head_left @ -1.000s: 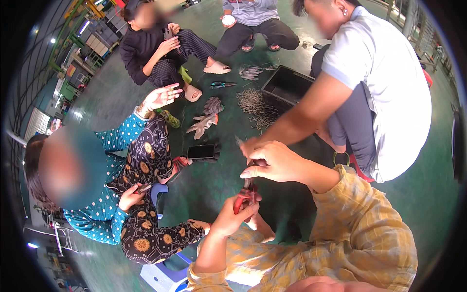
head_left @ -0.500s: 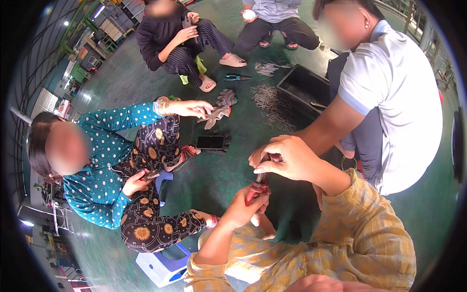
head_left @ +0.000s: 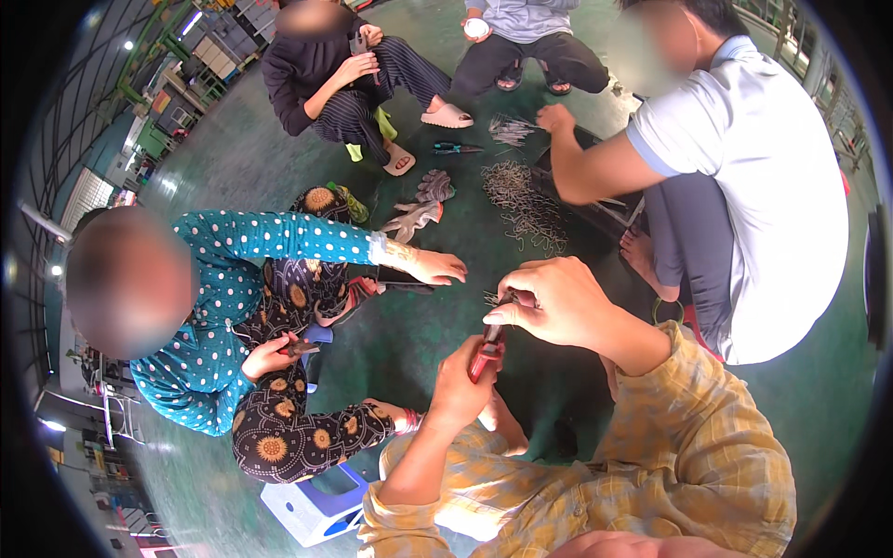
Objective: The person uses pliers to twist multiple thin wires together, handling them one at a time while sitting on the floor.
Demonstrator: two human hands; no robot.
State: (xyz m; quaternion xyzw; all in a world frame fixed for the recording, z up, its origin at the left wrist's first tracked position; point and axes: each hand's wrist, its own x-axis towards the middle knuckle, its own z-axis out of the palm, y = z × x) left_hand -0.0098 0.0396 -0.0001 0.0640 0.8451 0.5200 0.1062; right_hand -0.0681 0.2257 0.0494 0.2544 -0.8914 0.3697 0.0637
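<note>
Bare green floor (head_left: 419, 363) lies open just left of the left hand (head_left: 460, 381) and its red-handled pliers (head_left: 486, 352). Beyond the right hand (head_left: 553, 302), a co-worker's outstretched hand (head_left: 437, 268), a pile of thin grey wire pieces (head_left: 526, 209) and a bare foot (head_left: 642, 256) crowd the floor. A white-and-blue plastic stool (head_left: 312, 502) sits below left.

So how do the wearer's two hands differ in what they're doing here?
The left hand sits lower, wrapped around the red-handled pliers; the right hand is higher, its fingers pinching something small at the pliers' tip. The left hand's grip is a closed fist, the right hand's a fingertip pinch. Both come from yellow plaid sleeves and meet on the same tool.
</note>
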